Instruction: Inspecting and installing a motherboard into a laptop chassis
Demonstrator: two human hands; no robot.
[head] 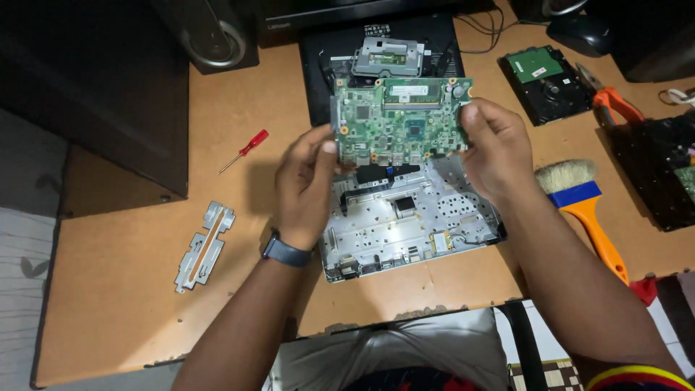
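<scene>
Desk (123, 289), near to far: metal bracket (205, 246) lying left; open laptop base (413, 224) at centre; brush (583, 203) right. Left hand (308, 185) and right hand (496, 148) each pinch an edge of the green board (402, 119), held above the base and hiding its far part. Screwdriver (246, 150) left; hard drive (546, 80) and pliers (612, 101) right; mouse (579, 32) farthest.

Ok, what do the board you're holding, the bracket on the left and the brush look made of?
Board: green laminate, probably fibreglass, matte, with dark chips and shiny solder points; left hand and right hand grip its ends. Bracket: thin stamped metal, dull silver, with cut-outs and a copper-coloured strip. Brush: pale bristles, blue band, glossy orange handle, likely plastic.
</scene>
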